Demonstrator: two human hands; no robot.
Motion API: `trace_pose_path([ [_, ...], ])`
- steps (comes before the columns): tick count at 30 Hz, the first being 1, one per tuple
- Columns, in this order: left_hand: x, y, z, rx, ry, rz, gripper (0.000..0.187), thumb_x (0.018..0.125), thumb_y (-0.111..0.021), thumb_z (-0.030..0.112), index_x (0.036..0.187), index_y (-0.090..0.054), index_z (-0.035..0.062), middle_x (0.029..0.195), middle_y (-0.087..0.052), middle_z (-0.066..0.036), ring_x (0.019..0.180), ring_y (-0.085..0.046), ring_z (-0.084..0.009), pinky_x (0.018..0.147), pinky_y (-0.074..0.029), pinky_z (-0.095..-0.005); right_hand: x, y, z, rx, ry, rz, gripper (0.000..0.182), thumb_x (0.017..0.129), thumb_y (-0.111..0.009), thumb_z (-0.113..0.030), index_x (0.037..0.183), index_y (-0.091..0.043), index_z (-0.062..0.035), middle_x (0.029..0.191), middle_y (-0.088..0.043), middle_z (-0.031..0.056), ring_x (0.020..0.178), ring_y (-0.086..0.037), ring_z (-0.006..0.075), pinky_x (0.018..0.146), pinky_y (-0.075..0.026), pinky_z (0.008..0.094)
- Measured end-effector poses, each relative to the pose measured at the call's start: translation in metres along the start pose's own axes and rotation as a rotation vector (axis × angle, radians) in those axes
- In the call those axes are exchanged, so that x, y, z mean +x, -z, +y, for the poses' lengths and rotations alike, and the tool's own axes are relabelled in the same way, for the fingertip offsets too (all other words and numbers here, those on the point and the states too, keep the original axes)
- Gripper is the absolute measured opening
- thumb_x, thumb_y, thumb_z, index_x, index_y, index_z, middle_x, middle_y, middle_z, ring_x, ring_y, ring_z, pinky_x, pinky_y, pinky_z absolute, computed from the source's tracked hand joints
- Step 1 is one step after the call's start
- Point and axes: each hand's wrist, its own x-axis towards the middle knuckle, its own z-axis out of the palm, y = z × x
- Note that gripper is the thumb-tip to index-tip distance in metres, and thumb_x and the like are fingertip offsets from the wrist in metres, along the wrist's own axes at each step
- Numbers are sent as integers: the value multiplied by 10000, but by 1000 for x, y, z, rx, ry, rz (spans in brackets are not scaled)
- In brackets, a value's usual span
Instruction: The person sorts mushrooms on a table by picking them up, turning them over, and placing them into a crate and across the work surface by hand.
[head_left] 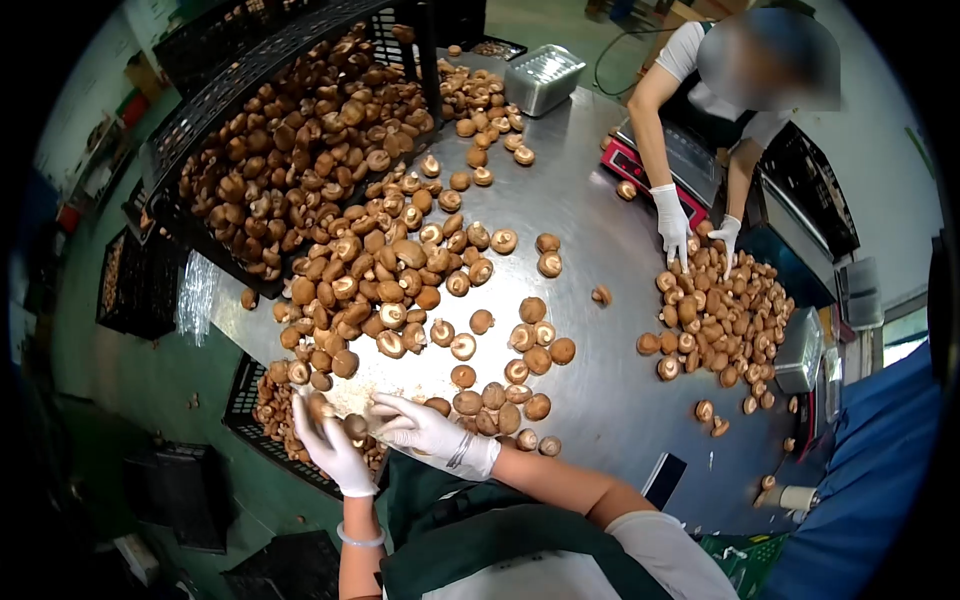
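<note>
My left hand (337, 452), in a white glove, is raised at the table's near-left edge with its fingers closed around a brown shiitake mushroom (318, 407). Just to the right, my gloved right hand (425, 428) points toward it with fingers bent together; what they hold I cannot tell. Another mushroom (355, 427) shows between the two hands. Beneath them, a black crate (240, 415) of small mushrooms or stems stands below the table edge. Pale trimmings (405, 378) lie on the tabletop beyond my fingers, beside a large loose heap of mushrooms (375, 270).
A tipped black crate (215, 250) full of mushrooms rests on the metal table (600, 400). Across it, a co-worker's gloved hands (672, 225) touch another mushroom pile (725, 320) beside a red scale (625, 160). A phone (664, 480) and clear plastic trays (545, 80) lie on the table.
</note>
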Motion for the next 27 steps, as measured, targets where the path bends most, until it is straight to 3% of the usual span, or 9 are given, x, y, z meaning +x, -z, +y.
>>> trace_pose_path([
  [3, -21, -1, 5, 42, -38, -503, 515, 844, -529, 20, 1350, -432, 5, 1365, -467, -158, 1250, -459, -280, 1055, -354, -360, -15, -1, -33, 271, -180, 41, 736, 919, -572, -390, 1472, -200, -79, 1361, -409, 135, 1109, -536, 176, 827, -529, 334],
  [7, -26, -16, 3, 263, -284, -720, 455, 793, -620, 70, 1240, -548, 25, 1299, -523, -176, 1230, -462, -361, 1065, -333, -425, -53, 63, -48, 131, -180, 387, 353, 942, -510, -187, 1254, -480, -25, 1138, -566, 124, 878, -591, 165, 719, -533, 297],
  [9, -28, -17, -20, 307, -231, -643, 391, 797, -627, 89, 1179, -585, 22, 1238, -558, -174, 1208, -475, -363, 1045, -349, -426, -93, 106, -62, -764, 20, 609, 222, 939, -468, -137, 1113, -528, -13, 1034, -587, 121, 804, -590, 171, 697, -522, 279],
  [10, -26, -15, -30, 343, -220, -628, 369, 799, -629, 95, 1158, -595, 16, 1215, -569, -174, 1194, -484, -365, 1033, -357, -428, -104, 119, -83, -617, 123, 768, 198, 920, -535, -194, 1010, -588, -26, 902, -582, 74, 809, -592, 152, 662, -502, 278],
  [13, -30, -7, -40, 471, -264, -672, 394, 802, -652, 142, 1169, -581, 18, 1225, -556, -171, 1189, -472, -384, 1026, -351, -452, -159, 188, -99, 626, 535, 977, 558, 909, -496, -524, 1199, -433, -51, 1125, -572, 154, 984, -586, 241, 880, -511, 438],
  [16, -41, 6, -47, 604, -279, -789, 578, 761, -720, 234, 1263, -516, 34, 1340, -471, -165, 1237, -412, -401, 1038, -332, -468, -188, 153, -98, 40, -13, 902, 783, 876, -635, -357, 1449, -203, -43, 1202, -516, 170, 969, -584, 260, 921, -498, 438],
  [19, -56, 11, -51, 690, -151, -884, 922, 631, -820, 346, 1383, -379, 45, 1471, -307, -179, 1286, -341, -411, 1048, -326, -467, -201, 128, -63, -1010, -160, 670, 931, 652, -838, -303, 1408, -345, -74, 1172, -514, 167, 921, -564, 270, 877, -483, 384],
  [22, -72, -4, -54, 515, -242, -919, 966, 615, -824, 410, 1389, -370, 53, 1472, -301, -189, 1319, -303, -425, 1059, -303, -487, -190, 103, -34, -1493, -158, 552, 1041, 578, -826, -437, 1425, -329, -91, 1231, -467, 185, 1090, -496, 357, 948, -430, 410],
  [27, -85, -47, -42, 476, -495, -998, 794, 654, -756, 489, 1342, -483, 203, 1442, -377, -112, 1302, -352, -373, 936, -381, -479, -132, 86, -5, -1263, -10, 595, 925, 629, -791, -421, 1405, -386, -120, 1274, -446, 174, 1132, -471, 368, 978, -400, 422],
])
